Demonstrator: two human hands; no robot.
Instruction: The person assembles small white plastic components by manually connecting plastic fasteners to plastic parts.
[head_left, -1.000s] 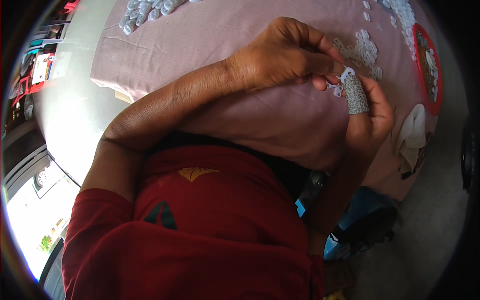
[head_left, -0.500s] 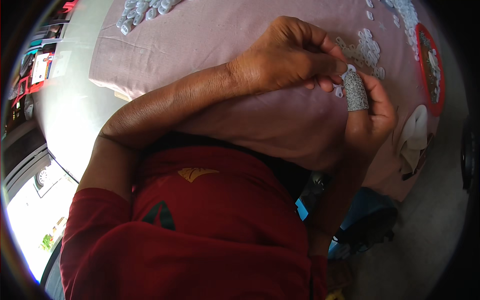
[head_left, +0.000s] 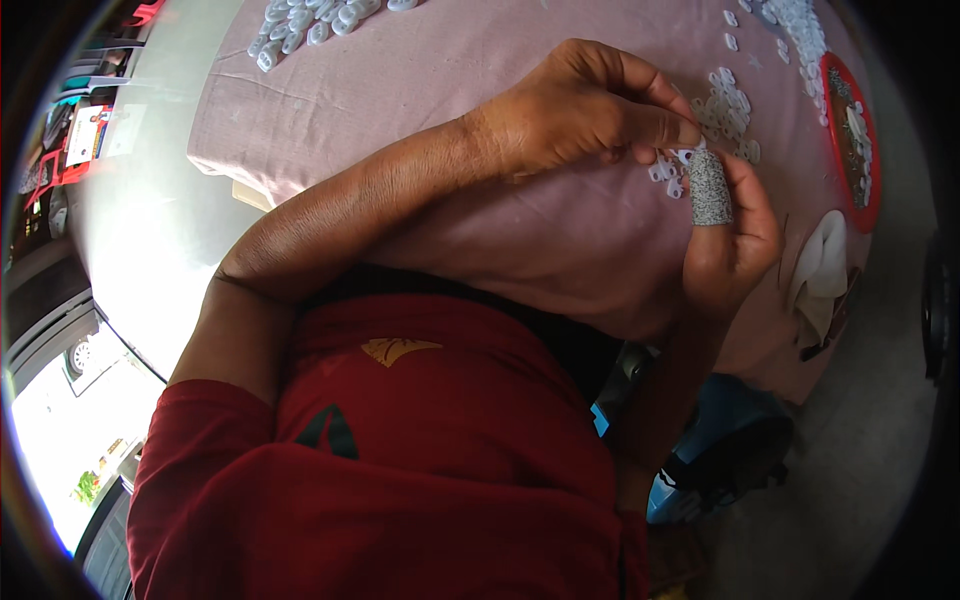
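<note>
My left hand point(head_left: 585, 115) reaches across the pink-covered table, thumb and forefinger pinched together at a small white plastic piece point(head_left: 686, 155). From the other side my right hand point(head_left: 745, 235) is closed on the same piece. A grey speckled sleeve point(head_left: 711, 190) wraps the right thumb, its tip against the piece. Fingers hide most of the piece, so its exact shape does not show. Just under the hands lie a few loose white ring-like pieces point(head_left: 668, 178). Beyond them is a looser pile of similar white pieces point(head_left: 727, 103).
At the far left of the pink cloth point(head_left: 420, 80) sits a heap of larger white oval pieces point(head_left: 310, 20). More white pieces point(head_left: 800, 40) lie at far right, beside a red-rimmed tray point(head_left: 826, 130) holding small parts. A white cloth point(head_left: 822, 260) rests near the right table edge.
Both hands stay together at the small white piece, with the left fingers shifted slightly. More of the loose pieces beneath them shows now. The whole view has shifted a little.
</note>
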